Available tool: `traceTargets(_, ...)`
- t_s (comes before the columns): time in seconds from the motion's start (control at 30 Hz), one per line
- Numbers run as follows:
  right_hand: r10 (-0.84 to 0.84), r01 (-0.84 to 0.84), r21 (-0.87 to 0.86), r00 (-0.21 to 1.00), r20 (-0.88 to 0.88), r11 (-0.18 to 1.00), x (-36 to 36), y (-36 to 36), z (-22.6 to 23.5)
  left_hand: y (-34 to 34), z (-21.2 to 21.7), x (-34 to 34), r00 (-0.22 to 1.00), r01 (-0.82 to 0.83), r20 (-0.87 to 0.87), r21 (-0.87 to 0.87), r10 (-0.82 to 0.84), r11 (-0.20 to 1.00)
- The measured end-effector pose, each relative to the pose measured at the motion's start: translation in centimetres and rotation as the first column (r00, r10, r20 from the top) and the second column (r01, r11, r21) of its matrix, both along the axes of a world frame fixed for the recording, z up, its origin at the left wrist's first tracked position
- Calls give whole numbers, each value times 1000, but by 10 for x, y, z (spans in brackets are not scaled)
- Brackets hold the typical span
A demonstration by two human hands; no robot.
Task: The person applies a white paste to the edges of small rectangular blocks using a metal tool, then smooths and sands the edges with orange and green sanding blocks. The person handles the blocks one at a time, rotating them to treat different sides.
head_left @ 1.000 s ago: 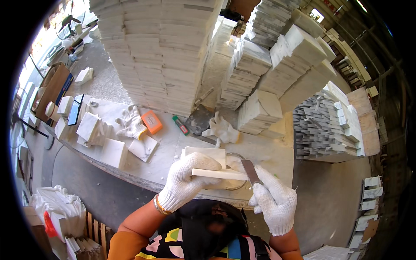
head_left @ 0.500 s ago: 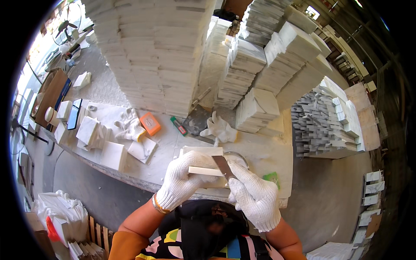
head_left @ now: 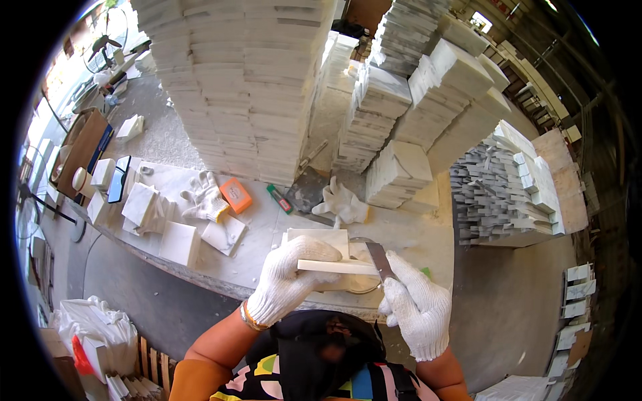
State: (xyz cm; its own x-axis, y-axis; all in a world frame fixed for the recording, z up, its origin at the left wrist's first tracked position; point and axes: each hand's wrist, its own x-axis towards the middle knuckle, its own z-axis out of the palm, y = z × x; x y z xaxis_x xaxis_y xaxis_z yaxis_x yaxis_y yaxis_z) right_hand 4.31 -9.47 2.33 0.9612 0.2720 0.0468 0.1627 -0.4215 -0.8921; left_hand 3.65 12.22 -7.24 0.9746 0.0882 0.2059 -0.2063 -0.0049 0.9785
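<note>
Now | left hand point(head_left: 291, 267) gripping slab point(head_left: 339, 267) | right hand point(head_left: 421, 304) gripping metal strip point(head_left: 380, 259) | orange box point(head_left: 235, 195) bears print

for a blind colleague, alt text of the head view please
A white-gloved left hand holds a thin white stone slab while the white-gloved right hand holds a flat dark blade at its right end. On the pale stone table lie loose white gloves and an orange rectangular block, before tall white tile stacks.

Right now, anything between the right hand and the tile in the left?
Only the flat tool gripped in the right hand itself: it crosses the right end of the white tile held by the left hand. Nothing else visible stands between them.
</note>
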Motion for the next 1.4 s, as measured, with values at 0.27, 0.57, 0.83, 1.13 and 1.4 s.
traceTargets(0.27,228,-204,-121,945,233,971,7,24,-12,-3,2,3,1000,-18,-24,64,20,998)
traceTargets(0.57,71,-65,-55,992,102,996,3,0,6,-3,-2,5,999,-5,50,12,4,1000)
traceTargets(0.83,79,-78,-11,990,116,997,6,5,-9,0,-3,6,998,-19,65,64,15,998)
traceTargets(1.13,319,-298,-117,911,261,947,13,20,-1,1,0,4,999,-2,46,74,-1,997)
traceTargets(1.4,-166,161,221,986,8,962,19,-46,2,4,16,7,973,103,-182,-196,-139,975)
